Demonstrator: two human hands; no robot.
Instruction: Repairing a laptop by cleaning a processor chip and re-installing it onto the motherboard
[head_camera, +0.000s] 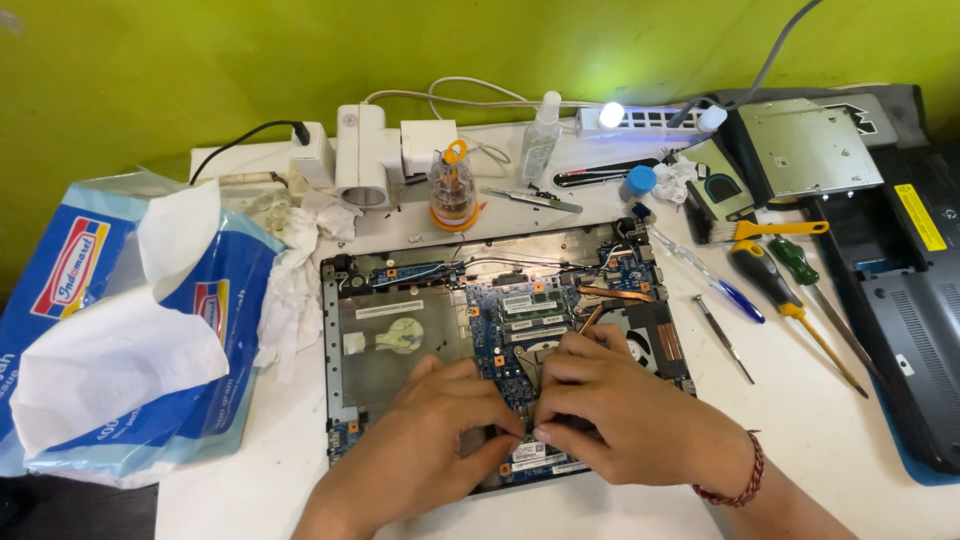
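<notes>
An opened laptop base (400, 345) lies on the white table, its blue circuit board (520, 310) and copper heat pipe (615, 295) exposed. My left hand (430, 430) and my right hand (610, 405) rest side by side on the lower middle of the board. The fingertips of both hands pinch together at a small part there, which they hide. My right wrist wears a red beaded bracelet (735, 480).
Screwdrivers (790, 300) and a blue pen (715, 280) lie to the right, beside a dark laptop cover (910, 330) and an optical drive (805, 150). A tissue pack (120, 330) sits left. Behind are adapters (365, 150), a small jar (452, 190), a spray bottle (540, 140) and a power strip (640, 120).
</notes>
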